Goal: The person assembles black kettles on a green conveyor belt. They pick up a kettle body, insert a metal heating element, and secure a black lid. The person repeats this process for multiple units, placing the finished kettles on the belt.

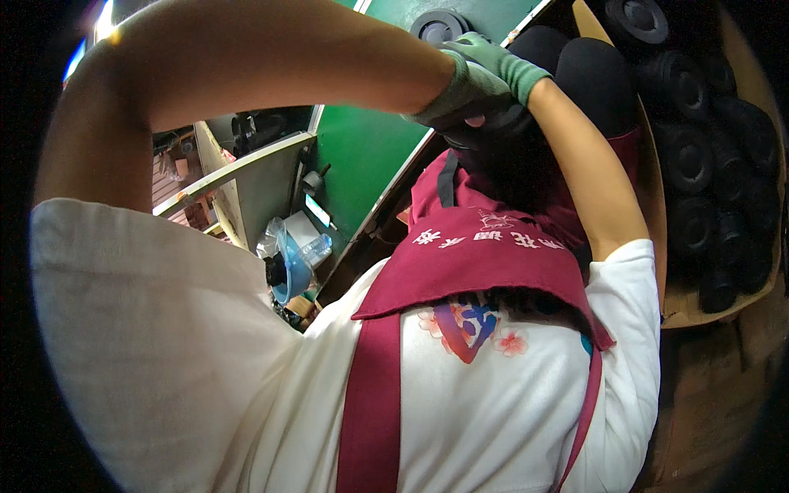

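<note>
Both my hands are gloved and meet at the top centre, over the edge of the green table. My left hand [485, 100], in a grey-green glove with a dark palm side, is bent and closed. Lying across it is my right hand [499, 62], in a light green glove, its fingers bent and held together. Whatever they grip is hidden among the gloves and the dark area below. Just beyond my hands, a black round ribbed disc [439, 26] lies on the green tabletop [362, 146].
At the right, a cardboard box [653, 197] holds several black round parts [689, 156]. My black-clad knees [593, 78] are beside it. Left of the table stand a pale partition [234, 177], a blue funnel-like bowl [292, 267], a clear plastic bottle [316, 250] and a small lit screen [317, 211].
</note>
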The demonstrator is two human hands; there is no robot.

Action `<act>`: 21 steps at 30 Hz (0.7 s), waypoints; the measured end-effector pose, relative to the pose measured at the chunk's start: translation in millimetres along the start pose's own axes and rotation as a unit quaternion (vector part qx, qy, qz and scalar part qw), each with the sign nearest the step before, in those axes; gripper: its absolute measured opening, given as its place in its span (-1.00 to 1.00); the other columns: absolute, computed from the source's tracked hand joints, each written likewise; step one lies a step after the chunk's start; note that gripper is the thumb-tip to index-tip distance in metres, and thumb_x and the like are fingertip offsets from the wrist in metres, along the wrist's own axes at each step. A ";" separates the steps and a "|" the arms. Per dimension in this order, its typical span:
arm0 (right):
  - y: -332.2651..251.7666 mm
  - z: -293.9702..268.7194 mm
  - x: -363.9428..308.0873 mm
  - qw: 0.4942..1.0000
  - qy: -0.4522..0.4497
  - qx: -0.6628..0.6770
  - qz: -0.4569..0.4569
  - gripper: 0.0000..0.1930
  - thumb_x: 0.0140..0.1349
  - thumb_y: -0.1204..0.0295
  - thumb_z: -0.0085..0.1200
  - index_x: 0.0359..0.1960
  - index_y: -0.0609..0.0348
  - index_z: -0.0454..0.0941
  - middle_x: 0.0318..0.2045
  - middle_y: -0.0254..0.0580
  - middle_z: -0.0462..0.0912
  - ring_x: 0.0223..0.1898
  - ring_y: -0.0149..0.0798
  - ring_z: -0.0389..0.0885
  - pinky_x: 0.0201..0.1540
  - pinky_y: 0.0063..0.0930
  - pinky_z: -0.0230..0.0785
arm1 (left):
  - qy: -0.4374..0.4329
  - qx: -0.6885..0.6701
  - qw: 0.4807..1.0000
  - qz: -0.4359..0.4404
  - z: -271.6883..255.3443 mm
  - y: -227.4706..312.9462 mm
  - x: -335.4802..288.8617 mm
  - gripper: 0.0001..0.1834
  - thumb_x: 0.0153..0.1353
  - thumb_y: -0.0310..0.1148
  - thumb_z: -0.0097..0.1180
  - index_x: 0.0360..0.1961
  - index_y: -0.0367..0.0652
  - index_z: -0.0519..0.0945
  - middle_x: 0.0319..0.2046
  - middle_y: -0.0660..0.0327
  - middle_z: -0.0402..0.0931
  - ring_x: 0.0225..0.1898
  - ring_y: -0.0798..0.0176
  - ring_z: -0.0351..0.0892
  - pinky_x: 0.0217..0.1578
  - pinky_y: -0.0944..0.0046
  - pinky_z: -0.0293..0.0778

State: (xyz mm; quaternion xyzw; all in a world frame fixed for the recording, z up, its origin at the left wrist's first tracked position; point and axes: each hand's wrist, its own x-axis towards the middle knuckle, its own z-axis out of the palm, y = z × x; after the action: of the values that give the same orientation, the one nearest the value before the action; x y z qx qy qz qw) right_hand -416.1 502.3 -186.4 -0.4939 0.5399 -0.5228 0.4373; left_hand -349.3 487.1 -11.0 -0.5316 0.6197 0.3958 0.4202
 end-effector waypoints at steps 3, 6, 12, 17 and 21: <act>4.2 0.0 -3.6 0.999 -0.012 0.036 0.031 -0.52 0.36 0.04 0.05 0.04 0.21 0.62 -0.03 0.11 0.66 0.01 0.05 0.63 0.12 -0.21 0.42 | 0.026 0.026 0.997 0.070 9.5 0.4 -25.2 -0.73 0.11 -0.27 0.27 -0.20 -0.18 0.66 -0.43 0.22 0.59 -0.50 0.28 0.54 -0.58 0.28 0.45; -9.0 -0.5 -24.5 0.995 0.092 -0.032 0.000 -0.41 0.33 -0.12 0.07 -0.15 0.29 0.69 -0.19 0.23 0.67 -0.08 0.14 0.67 0.00 -0.13 0.46 | 0.048 0.102 0.988 0.102 9.9 9.8 -51.7 -0.61 0.09 -0.25 0.29 -0.09 -0.26 0.64 -0.27 0.06 0.68 -0.32 0.09 0.71 -0.42 0.12 0.61; -31.6 2.9 -42.5 0.951 0.155 -0.247 -0.103 -0.69 0.37 0.11 0.05 -0.19 0.06 0.69 -0.19 0.13 0.66 -0.12 0.17 0.62 -0.03 -0.01 0.45 | 0.105 0.157 0.967 0.172 5.7 -19.6 -49.5 -0.28 0.10 -0.19 0.28 0.27 -0.21 0.38 0.04 -0.15 0.61 0.13 -0.18 0.60 0.19 0.06 0.47; -56.5 -4.8 -64.7 0.869 0.297 -0.372 -0.138 -0.71 0.27 0.18 0.12 -0.54 0.04 0.63 -0.44 -0.20 0.69 -0.25 0.01 0.62 -0.18 -0.08 0.38 | 0.052 0.257 0.925 0.275 -15.9 -34.8 -46.8 -0.33 0.10 -0.28 0.23 0.24 -0.22 0.34 -0.05 -0.16 0.61 0.09 -0.18 0.62 0.14 -0.02 0.51; -83.2 -15.9 -88.1 0.865 0.327 -0.378 -0.050 -0.67 0.23 0.16 0.16 -0.63 0.04 0.62 -0.58 -0.21 0.64 -0.34 -0.08 0.63 -0.27 -0.13 0.33 | -0.056 0.202 0.934 0.289 -18.6 -25.6 -56.8 -0.34 0.13 -0.44 0.15 0.29 -0.19 0.29 -0.07 -0.18 0.57 0.09 -0.25 0.58 0.07 -0.07 0.53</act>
State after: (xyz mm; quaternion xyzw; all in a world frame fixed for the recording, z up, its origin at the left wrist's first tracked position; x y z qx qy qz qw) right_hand -414.1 594.5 -106.3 -0.4489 0.7825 -0.4313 -0.0114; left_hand -321.2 485.1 47.5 -0.2104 0.7887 0.3956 0.4209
